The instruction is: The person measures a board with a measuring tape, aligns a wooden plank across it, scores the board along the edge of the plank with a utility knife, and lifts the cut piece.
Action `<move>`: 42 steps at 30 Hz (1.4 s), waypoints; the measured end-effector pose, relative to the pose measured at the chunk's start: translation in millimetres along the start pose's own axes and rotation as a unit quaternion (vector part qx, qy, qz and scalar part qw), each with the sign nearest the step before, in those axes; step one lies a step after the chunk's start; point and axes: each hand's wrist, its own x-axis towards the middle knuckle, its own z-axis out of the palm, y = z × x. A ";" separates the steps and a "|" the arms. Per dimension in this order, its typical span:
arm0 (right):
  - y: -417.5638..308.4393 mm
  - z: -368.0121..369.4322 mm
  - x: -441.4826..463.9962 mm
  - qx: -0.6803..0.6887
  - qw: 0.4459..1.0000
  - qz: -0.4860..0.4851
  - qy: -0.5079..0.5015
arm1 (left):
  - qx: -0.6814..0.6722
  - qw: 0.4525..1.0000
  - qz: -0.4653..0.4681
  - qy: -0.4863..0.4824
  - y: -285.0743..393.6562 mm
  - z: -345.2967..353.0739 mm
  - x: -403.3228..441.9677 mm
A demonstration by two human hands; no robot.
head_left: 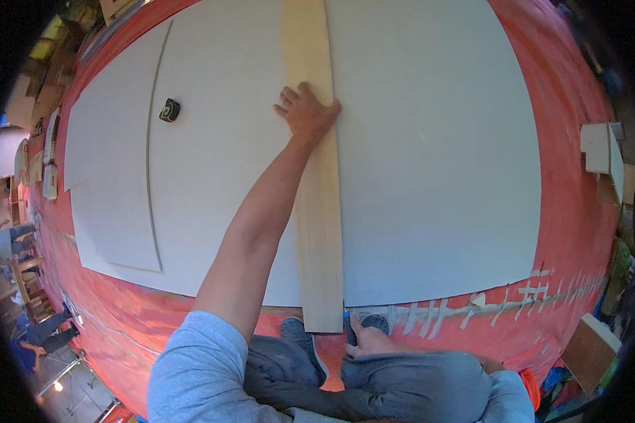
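A long pale wooden plank [319, 247] lies lengthwise over a large white sheet [437, 155]. My left hand [307, 114] rests on the plank's upper part, fingers spread, with the thumb at its right edge. Close to my feet, my right hand [371, 341] is closed around what looks like a utility knife [349, 328], dark with a bit of blue. The knife's tip is by the sheet's near edge, just right of the plank's end; whether the blade touches the sheet I cannot tell. A line runs up the sheet along the plank's right edge.
A black tape measure [169, 110] sits on the white surface at left, beside a smaller white panel [113, 162]. Red covering [571, 162] surrounds the sheet, with tape strips [430, 316] near my right side. A white box [597, 148] stands far right. People [46, 335] are at far left.
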 end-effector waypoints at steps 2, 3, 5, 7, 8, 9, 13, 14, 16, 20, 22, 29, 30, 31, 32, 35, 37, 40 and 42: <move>-3.5 -0.5 0.4 -0.003 0.999 0.031 -0.023 | 0.001 1.000 -0.010 -0.023 3.4 -8.9 1.7; -0.3 0.4 1.8 -0.008 0.999 0.035 -0.022 | 0.002 0.999 -0.016 -0.050 7.6 -11.7 1.7; 4.6 2.1 5.2 -0.002 1.000 0.004 -0.016 | 0.006 0.998 -0.025 -0.061 11.5 -15.1 4.4; 1.8 2.2 2.2 -0.007 1.000 0.013 -0.012 | 0.015 0.997 -0.031 -0.075 13.5 -17.4 5.7; -0.7 1.0 1.5 -0.011 1.000 0.016 -0.008 | 0.014 0.995 -0.039 -0.086 14.3 -18.8 7.3; -0.5 1.5 1.6 -0.012 1.000 0.016 -0.007 | 0.013 0.994 -0.047 -0.097 14.7 -20.6 8.7; 1.3 6.0 0.5 0.000 1.000 0.008 0.008 | -0.006 0.997 -0.028 -0.078 11.3 -18.2 4.3; 1.3 5.3 0.6 0.007 1.000 0.009 0.008 | -0.003 0.997 -0.030 -0.076 11.4 -17.3 5.4; 0.4 4.4 0.2 0.006 1.000 0.008 0.006 | -0.001 0.997 -0.032 -0.075 12.2 -18.0 5.5; 1.3 3.3 1.4 0.016 1.000 0.004 -0.004 | 0.001 0.996 -0.037 -0.082 13.2 -20.7 6.0; 2.0 3.1 1.9 0.012 1.000 0.002 -0.007 | -0.003 0.996 -0.037 -0.087 13.1 -20.4 6.7; 2.7 3.0 2.1 -0.001 1.000 0.003 -0.009 | 0.000 0.997 -0.039 -0.070 12.2 -16.7 7.5; 3.4 3.5 2.0 -0.001 1.000 0.003 -0.009 | 0.002 0.996 -0.041 -0.073 13.2 -17.6 7.9; 3.7 3.6 1.8 0.004 1.000 0.004 -0.009 | 0.002 0.996 -0.042 -0.073 13.1 -15.9 7.7; 3.6 3.2 1.6 0.008 1.000 0.005 -0.009 | 0.010 0.997 -0.040 -0.066 12.9 -14.2 7.0; 3.1 0.6 0.9 0.000 1.000 -0.001 -0.010 | 0.015 0.997 -0.040 -0.069 13.5 -17.4 7.5; 2.5 -1.0 0.1 0.006 1.000 -0.002 -0.010 | 0.011 0.996 -0.042 -0.080 13.7 -19.3 7.5; 3.1 -0.4 0.5 0.009 1.000 -0.005 -0.009 | 0.014 0.996 -0.038 -0.077 13.9 -19.5 6.9; 3.9 -0.2 0.7 0.006 1.000 -0.007 -0.010 | 0.015 0.996 -0.040 -0.084 14.8 -20.5 7.0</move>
